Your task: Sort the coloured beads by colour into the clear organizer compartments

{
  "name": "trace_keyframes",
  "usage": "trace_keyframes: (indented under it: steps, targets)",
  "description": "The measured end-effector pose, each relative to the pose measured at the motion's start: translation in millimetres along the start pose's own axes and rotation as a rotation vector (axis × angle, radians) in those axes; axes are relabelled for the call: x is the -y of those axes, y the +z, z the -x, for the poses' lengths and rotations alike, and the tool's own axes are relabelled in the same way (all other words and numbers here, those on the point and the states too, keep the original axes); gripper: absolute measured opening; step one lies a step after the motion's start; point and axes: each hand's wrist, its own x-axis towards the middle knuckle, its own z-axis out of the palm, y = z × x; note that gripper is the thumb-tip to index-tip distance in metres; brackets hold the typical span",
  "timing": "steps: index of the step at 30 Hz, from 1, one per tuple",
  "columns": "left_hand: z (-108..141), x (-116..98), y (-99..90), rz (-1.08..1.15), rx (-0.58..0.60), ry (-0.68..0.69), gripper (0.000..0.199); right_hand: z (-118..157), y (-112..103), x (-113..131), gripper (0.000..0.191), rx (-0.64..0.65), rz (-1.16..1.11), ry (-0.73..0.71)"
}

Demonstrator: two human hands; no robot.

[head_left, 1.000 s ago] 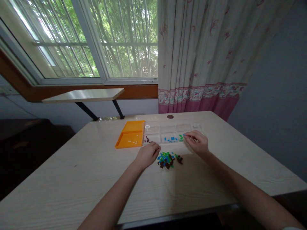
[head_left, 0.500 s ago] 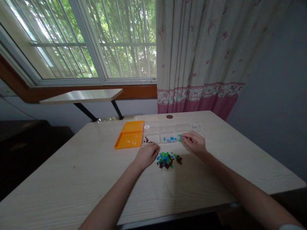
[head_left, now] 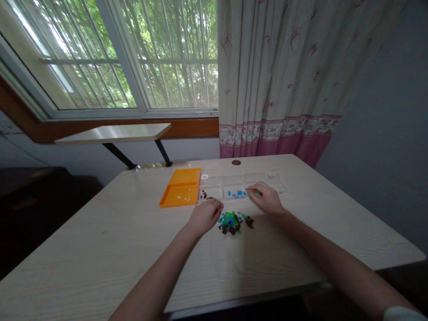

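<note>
My right hand [head_left: 266, 199] is over the right end of a clear compartment tray [head_left: 223, 192], its thumb and fingers pinched on a small blue brick [head_left: 247, 190]. Several other blue bricks [head_left: 239, 193] lie in the compartment just left of those fingertips. My left hand [head_left: 206, 216] rests on the table in front of the tray, fingers curled; whatever they may hold is hidden. Beside it, between both hands, is a mixed pile of blue, green and brown bricks [head_left: 230, 221]. Dark brown bricks [head_left: 203, 194] sit in the compartment behind my left hand.
An open orange case [head_left: 170, 203] with several white pieces stands left of the tray. A raised shelf [head_left: 117, 133] on black legs is at the table's [head_left: 133, 249] back left. Behind the table are a barred window and a curtain [head_left: 261, 89].
My right hand has shifted a little to the left, its fingertips closer to the blue bricks in the tray. The left hand stays where it was.
</note>
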Motion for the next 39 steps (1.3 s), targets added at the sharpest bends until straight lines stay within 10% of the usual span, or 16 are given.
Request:
trace_keyframes:
  steps: [9, 18, 39]
  targets:
    - [0.4, -0.1, -4.9, 0.012, 0.017, 0.007, 0.020, -4.6, 1.8, -1.2, 0.017, 0.225, -0.019, -0.004]
    - [10.8, 11.9, -24.2, 0.130, 0.182, 0.049, 0.046, 3.8, -23.6, -5.4, 0.031, 0.918, -0.317, 0.086]
    - [11.3, -4.3, -25.6, 0.182, 0.183, 0.078, 0.056, 4.6, -18.7, 14.1, 0.018, 0.825, -0.397, -0.014]
